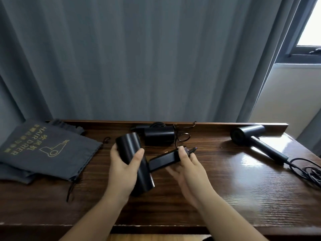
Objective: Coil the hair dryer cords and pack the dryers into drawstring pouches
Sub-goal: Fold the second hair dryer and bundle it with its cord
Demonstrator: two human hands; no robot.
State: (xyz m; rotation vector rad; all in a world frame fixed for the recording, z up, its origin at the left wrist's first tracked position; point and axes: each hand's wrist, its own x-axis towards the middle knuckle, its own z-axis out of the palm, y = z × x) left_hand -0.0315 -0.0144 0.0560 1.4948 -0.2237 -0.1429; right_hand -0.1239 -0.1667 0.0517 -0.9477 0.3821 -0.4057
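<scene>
grey curtain [139, 58] behind dark wood table [225, 197], bright window [311, 23] top rt.

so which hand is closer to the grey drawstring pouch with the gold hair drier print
Left. The left hand grips the barrel of the black hair dryer just right of the grey drawstring pouch; the right hand, at the dryer's handle, is farther right.

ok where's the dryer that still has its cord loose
In the head view it lies on the right side of the table: the uncoiled dryer near the back edge, its loose cord trailing toward the right edge.
</scene>
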